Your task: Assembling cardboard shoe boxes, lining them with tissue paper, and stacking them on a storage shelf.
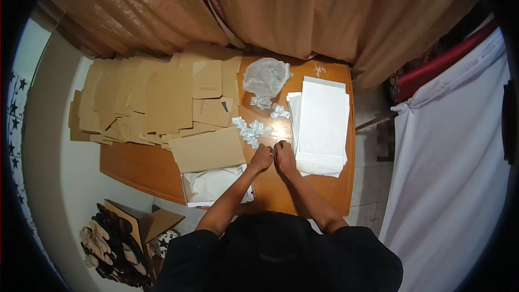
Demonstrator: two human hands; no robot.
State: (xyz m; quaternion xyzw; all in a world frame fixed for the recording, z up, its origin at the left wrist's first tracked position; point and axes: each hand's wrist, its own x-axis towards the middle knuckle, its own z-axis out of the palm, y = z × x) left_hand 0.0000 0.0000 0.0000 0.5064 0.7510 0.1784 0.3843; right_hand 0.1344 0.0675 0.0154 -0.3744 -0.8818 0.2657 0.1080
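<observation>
At the near middle of a wooden table [319,194], a person's 2 hands meet knuckle to knuckle, the left hand [261,158] and the right hand [283,154] both curled tight with fingertips pinched together over something too small to make out. Just beyond the hands lies a loose scatter of small white packets [250,130], with a few more packets [279,111] farther back, near a crumpled clear plastic bag [265,77] that lies at the far edge of the table; what the bag contains cannot be told. Right of the hands, a neat stack of white paper bags [323,124] lies flat, its near edge just beside the right hand. Left of the hands, a brown cardboard sheet [208,150] rests partly over an open white box [212,186] that holds white material, the left forearm crossing the box's near corner. Farther left, many flat brown cardboard pieces [140,100] overlap in a wide spread that runs past the table's left edge. Tan curtains [281,11] hang behind the table, and a white cloth [448,167] drapes at the right. On the floor at lower left, an open cardboard box [143,221] stands beside several pairs of shoes [102,243].
</observation>
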